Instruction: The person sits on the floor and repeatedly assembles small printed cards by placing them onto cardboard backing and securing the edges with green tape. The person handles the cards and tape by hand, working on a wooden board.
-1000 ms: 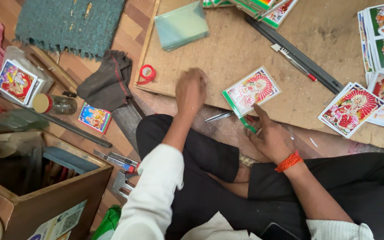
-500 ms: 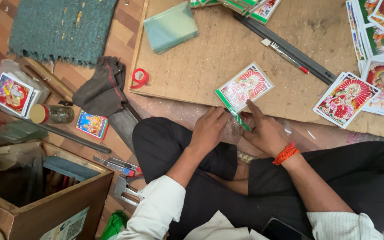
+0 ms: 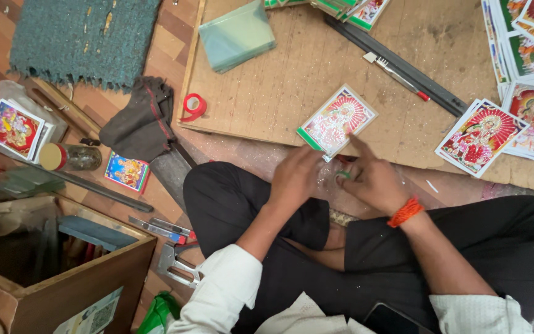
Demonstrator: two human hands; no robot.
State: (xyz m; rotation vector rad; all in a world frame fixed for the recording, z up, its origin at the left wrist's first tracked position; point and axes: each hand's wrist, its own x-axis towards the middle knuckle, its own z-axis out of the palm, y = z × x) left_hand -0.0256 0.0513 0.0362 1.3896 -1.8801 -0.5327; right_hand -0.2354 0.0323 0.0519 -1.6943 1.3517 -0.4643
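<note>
Lighting: even, soft, moderately bright; shadows faint. Sharpness: centre of frame crisp, both hands slightly motion-blurred. Lower left of frame dim inside the wooden box [image 3: 63, 291].

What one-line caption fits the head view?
Both hands, left hand and right hand, meet at a colourful picture card on a cardboard sheet.

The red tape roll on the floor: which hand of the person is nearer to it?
Left. The left hand lies to the right of the red tape roll and lower; the right hand is farther right, beyond the left one.
</note>
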